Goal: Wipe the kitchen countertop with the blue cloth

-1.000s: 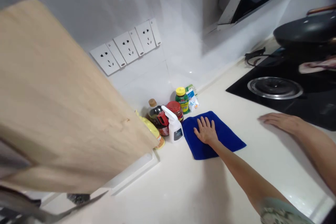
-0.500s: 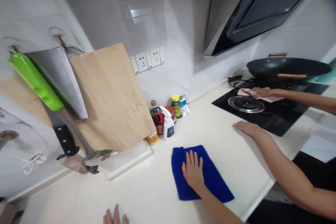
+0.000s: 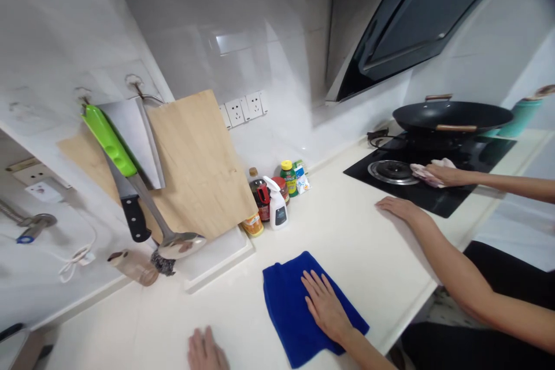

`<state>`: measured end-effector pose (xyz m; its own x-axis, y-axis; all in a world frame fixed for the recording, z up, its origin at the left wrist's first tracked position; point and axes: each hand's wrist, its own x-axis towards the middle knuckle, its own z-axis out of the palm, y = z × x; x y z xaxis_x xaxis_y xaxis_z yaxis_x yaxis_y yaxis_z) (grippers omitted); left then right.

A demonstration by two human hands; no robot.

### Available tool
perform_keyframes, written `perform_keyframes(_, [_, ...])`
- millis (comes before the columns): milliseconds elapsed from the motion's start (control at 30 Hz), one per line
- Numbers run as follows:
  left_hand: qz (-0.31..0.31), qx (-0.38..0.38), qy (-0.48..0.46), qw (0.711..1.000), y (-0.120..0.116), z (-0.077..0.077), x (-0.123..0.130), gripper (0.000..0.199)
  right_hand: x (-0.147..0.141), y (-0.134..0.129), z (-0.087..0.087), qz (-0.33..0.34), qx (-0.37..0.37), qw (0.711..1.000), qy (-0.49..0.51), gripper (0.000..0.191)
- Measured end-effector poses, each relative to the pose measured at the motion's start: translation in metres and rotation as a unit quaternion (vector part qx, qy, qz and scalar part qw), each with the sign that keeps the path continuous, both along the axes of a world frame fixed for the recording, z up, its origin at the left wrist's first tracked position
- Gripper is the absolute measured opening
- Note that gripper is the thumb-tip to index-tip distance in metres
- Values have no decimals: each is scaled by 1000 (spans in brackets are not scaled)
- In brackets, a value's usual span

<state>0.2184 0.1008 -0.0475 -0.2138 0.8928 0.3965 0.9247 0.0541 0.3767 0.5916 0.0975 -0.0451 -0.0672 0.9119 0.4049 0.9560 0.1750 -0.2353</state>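
Observation:
My right hand (image 3: 326, 306) lies flat on a blue cloth (image 3: 284, 300), fingers stretched out and pressing it against the white counter (image 3: 247, 324). The cloth is spread out, with its near edge slightly rumpled. At the bottom edge of the view, my left hand (image 3: 207, 350) rests on the counter to the left of the cloth, fingers extended and holding nothing. Its wrist is out of view. Beyond the cloth stands a white spray bottle (image 3: 277, 208), touched by neither hand.
A co-worker's hand (image 3: 444, 175) presses a pale pink cloth (image 3: 427, 173) on the black cooktop (image 3: 433, 202); their other hand (image 3: 401, 208) leans on the counter. A wok (image 3: 451, 115) sits behind. Condiment bottles (image 3: 288, 178), a cutting board (image 3: 199, 167) and hanging utensils (image 3: 113, 144) line the wall.
The blue cloth has shifted left and nearer to me under my right hand. The co-worker's pink cloth has moved off the near burner to the right. The view has turned slightly.

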Motion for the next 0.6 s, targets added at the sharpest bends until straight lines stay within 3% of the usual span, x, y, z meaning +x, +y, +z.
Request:
perform_keyframes(167, [-246, -48, -14, 968, 3, 8, 103, 55, -7, 0, 0, -40, -1, 999, -8, 52])
perform_keyframes(233, [-298, -68, 11, 952, 4, 8, 138, 57, -10, 0, 0, -46, 0, 999, -10, 53])
perform_keyframes(300, [-332, -69, 54, 939, 4, 4, 155, 57, -7, 0, -1, -53, 3, 998, -15, 53])
perform_keyframes(400, [-362, -53, 117, 923, 4, -3, 152, 57, 3, 0, -6, -76, 14, 997, -13, 53])
perform_keyframes(600, [-395, -49, 161, 903, -5, -8, 113, 61, 14, 5, -7, -105, 25, 994, -4, 57])
